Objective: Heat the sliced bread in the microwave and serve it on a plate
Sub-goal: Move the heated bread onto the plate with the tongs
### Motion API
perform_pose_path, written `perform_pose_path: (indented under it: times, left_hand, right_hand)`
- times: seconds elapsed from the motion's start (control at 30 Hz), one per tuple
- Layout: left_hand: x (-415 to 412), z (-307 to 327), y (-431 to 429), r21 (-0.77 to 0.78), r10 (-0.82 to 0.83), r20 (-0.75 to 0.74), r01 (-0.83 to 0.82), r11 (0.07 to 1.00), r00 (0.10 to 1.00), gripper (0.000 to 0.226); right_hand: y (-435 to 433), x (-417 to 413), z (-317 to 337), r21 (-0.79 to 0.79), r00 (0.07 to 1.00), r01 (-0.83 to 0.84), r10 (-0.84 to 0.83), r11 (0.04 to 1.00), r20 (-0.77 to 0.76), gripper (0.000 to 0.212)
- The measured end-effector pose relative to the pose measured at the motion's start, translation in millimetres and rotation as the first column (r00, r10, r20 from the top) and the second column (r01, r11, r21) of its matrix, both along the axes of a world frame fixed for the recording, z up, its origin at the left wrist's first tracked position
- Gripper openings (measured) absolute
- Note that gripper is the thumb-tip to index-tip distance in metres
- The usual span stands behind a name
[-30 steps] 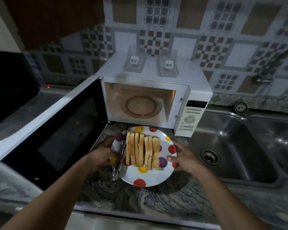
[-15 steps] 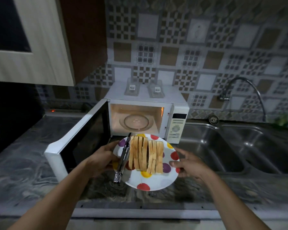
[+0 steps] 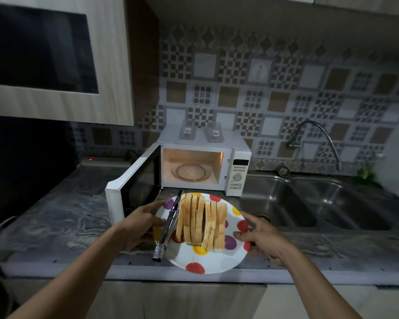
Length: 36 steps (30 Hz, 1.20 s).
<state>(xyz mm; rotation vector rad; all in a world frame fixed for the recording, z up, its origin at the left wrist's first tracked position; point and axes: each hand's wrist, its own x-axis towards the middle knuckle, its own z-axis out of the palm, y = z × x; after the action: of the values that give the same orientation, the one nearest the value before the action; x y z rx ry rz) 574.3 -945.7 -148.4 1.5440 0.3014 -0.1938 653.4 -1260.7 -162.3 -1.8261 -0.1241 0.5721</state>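
Observation:
A white plate (image 3: 213, 261) with coloured dots carries several upright slices of bread (image 3: 202, 223) and metal tongs (image 3: 168, 225) along its left side. My left hand (image 3: 138, 224) grips the plate's left rim, thumb near the tongs. My right hand (image 3: 262, 237) holds the plate's right rim. The plate is above the front edge of the counter. Behind it stands the white microwave (image 3: 237, 173) with its door (image 3: 129, 196) swung open to the left, its lit cavity holding only the glass turntable (image 3: 194, 172).
A steel double sink (image 3: 309, 203) with a curved tap (image 3: 318, 139) lies to the right. Two clear containers (image 3: 203, 134) sit on the microwave. The marbled counter (image 3: 62, 212) stretches left; a wall cabinet (image 3: 55, 58) hangs above it.
The plate with bread and tongs has come back from the microwave toward the counter's front edge, both hands still on it. The view has pulled back and tilted upward.

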Motion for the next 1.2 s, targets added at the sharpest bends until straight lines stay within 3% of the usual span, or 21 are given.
perform_pose_path:
  times: [0.27,0.57,1.1,1.2]
  left_hand:
    - [-71,12,-8,0.011,0.045,0.035,-0.046,0.999,0.998,0.062]
    - [-164,26,-5,0.028,0.120,0.006,-0.120,0.992,0.993,0.059]
    - [-264,52,115,0.073,0.235,0.025,-0.236,0.969,0.972,0.057]
    - [-277,56,152,0.058,0.222,0.028,-0.223,0.973,0.975,0.055]
  right_hand:
    - [-11,-53,20,0.033,0.995,-0.093,0.092,0.995,0.030,0.085]
    - [5,-113,29,0.034,0.972,-0.230,0.228,0.973,0.058,0.075]
    - [144,-166,45,0.085,0.929,-0.368,0.361,0.926,0.083,0.075]
    - [183,-175,48,0.105,0.930,-0.364,0.355,0.925,0.094,0.063]
